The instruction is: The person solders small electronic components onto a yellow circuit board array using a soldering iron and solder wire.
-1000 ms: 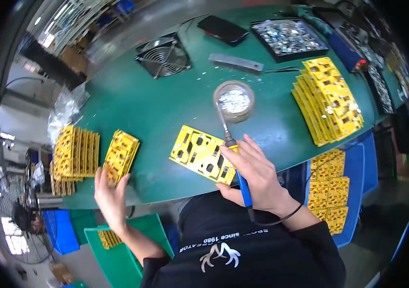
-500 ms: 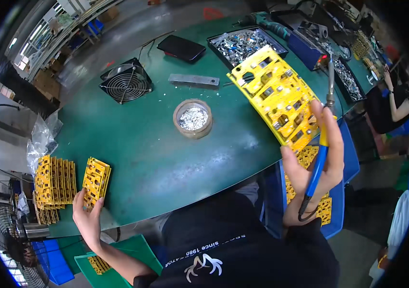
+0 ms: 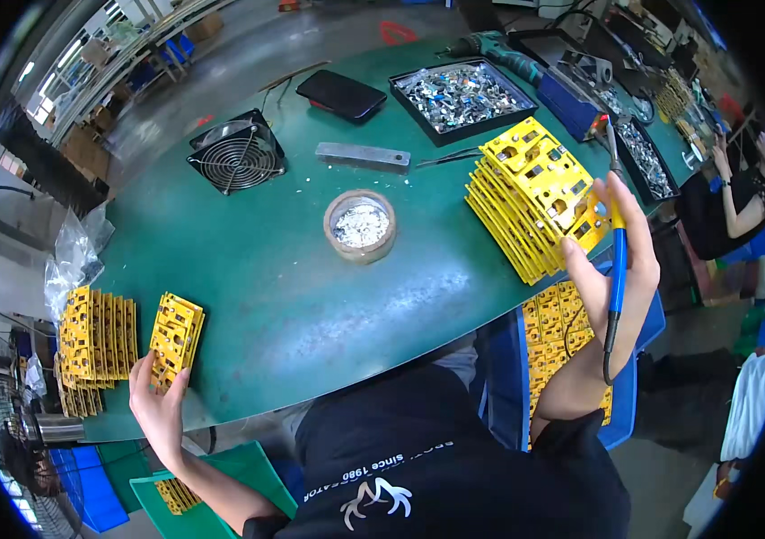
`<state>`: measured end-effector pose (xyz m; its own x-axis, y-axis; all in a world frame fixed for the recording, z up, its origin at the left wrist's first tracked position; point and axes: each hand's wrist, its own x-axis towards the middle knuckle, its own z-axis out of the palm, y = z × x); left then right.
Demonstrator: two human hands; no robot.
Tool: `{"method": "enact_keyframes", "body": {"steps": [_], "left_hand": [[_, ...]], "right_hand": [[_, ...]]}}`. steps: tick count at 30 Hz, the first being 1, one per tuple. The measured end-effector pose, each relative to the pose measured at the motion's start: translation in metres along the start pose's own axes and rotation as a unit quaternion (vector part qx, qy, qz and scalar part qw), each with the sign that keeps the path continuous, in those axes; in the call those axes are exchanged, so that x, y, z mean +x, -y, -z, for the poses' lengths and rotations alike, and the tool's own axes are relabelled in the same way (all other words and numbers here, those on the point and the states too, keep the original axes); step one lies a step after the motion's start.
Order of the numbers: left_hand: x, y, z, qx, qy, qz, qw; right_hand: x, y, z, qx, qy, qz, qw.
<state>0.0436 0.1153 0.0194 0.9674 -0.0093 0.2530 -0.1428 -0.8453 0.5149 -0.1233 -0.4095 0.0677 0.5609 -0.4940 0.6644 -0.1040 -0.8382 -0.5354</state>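
My right hand (image 3: pixel 641 283) is closed around a soldering iron (image 3: pixel 618 274) with a blue and yellow handle, its tip pointing up and away. The thumb and fingertips of that hand also lie at the near right corner of a stack of yellow circuit board panels (image 3: pixel 535 180) on the table's right side. At the left, my left hand (image 3: pixel 160 413) grips the near end of a few yellow circuit board panels (image 3: pixel 178 332) between thumb and fingers. Beside them stands a taller stack of yellow panels (image 3: pixel 95 337).
On the green table (image 3: pixel 257 332) are a round pot of silvery bits (image 3: pixel 362 225), a metal bar (image 3: pixel 363 156), a fan (image 3: pixel 237 153), a phone (image 3: pixel 340 95), tweezers (image 3: pixel 450 157) and a parts tray (image 3: pixel 463 94). A blue bin (image 3: pixel 620 422) holds panels below. A co-worker (image 3: pixel 733 193) sits at right.
The panel raised at my right hand has come down onto the right stack, whose layered edges now show. My right hand has shifted slightly right with the iron. The left hand has barely moved.
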Motion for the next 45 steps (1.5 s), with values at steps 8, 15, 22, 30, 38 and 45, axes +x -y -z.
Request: {"method": "enact_keyframes", "body": {"steps": [8,15,22,30,38,45], "left_hand": [[-0.009,-0.018,0.001,-0.028,-0.051,0.026,0.998],[-0.037,-0.080,-0.018,-0.023,-0.013,-0.052,0.998],[-0.066,-0.117,-0.069,0.007,0.045,-0.098,0.994],[-0.080,-0.129,-0.061,-0.061,0.122,-0.160,0.978],[-0.075,-0.131,-0.061,-0.074,0.101,-0.140,0.982],[-0.054,-0.131,-0.081,-0.101,0.062,-0.249,0.961]], "right_hand": [[-0.008,0.008,-0.001,0.035,0.000,-0.029,0.999],[-0.044,0.041,-0.023,0.187,-0.088,0.074,0.976],[-0.077,0.080,-0.095,0.313,0.185,0.178,0.914],[-0.111,0.099,-0.131,0.342,0.250,0.159,0.892],[-0.098,0.089,-0.125,0.297,0.182,0.145,0.926],[-0.084,0.069,-0.121,0.193,0.142,0.106,0.965]]}}
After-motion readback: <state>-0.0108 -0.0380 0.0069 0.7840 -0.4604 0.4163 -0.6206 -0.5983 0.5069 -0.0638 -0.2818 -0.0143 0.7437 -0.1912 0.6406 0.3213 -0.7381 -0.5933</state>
